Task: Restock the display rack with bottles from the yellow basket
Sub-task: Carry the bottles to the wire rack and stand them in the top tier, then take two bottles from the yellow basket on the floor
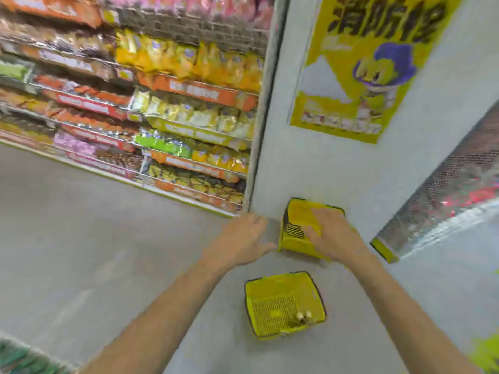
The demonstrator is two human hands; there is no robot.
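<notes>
The frame is motion-blurred. Two yellow baskets sit on the grey floor. The near basket point(283, 290) lies low in the middle, with two small pale-capped bottles point(303, 317) in its right corner. The far basket point(295, 220) stands against the grey pillar, and nothing shows inside it. My left hand point(243, 238) hovers with fingers spread just left of the far basket, holding nothing. My right hand point(333, 236) is spread in front of the far basket's right part and hides it; whether it touches the basket cannot be told.
Store shelves point(167, 103) packed with snack bags fill the upper left. A grey pillar point(310, 163) carries a yellow poster point(364, 66). A perforated metal rack point(445, 190) slants in at the right. Grey floor point(81, 238) spreads to the left.
</notes>
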